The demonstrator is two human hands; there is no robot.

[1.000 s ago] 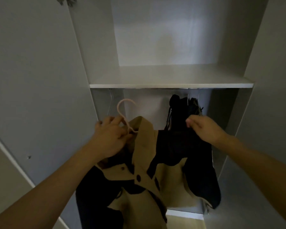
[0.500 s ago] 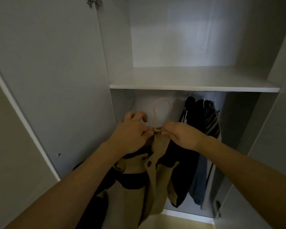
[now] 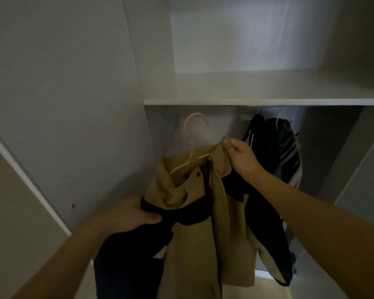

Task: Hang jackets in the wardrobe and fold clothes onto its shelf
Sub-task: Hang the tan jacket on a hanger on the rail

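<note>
A tan and black jacket (image 3: pixel 194 234) hangs on a pale pink hanger (image 3: pixel 192 147) in front of the open wardrobe. The hanger's hook is free, just below the white shelf (image 3: pixel 257 101). My right hand (image 3: pixel 240 156) pinches the jacket's collar at the top right. Lower down, my left hand (image 3: pixel 127 216) grips the jacket's black left shoulder. The hanger's arms sit inside the collar, partly hidden by the cloth.
Dark jackets (image 3: pixel 276 147) hang on white hangers at the right under the shelf. The open grey wardrobe door (image 3: pixel 63 104) stands close on the left. The wardrobe's right wall (image 3: pixel 365 169) borders the hanging space. The rail itself is hidden behind the shelf edge.
My left hand has dropped from the hanger's neck to the jacket's left shoulder. My right hand has moved from the neck to the collar's right side. The view has shifted left.
</note>
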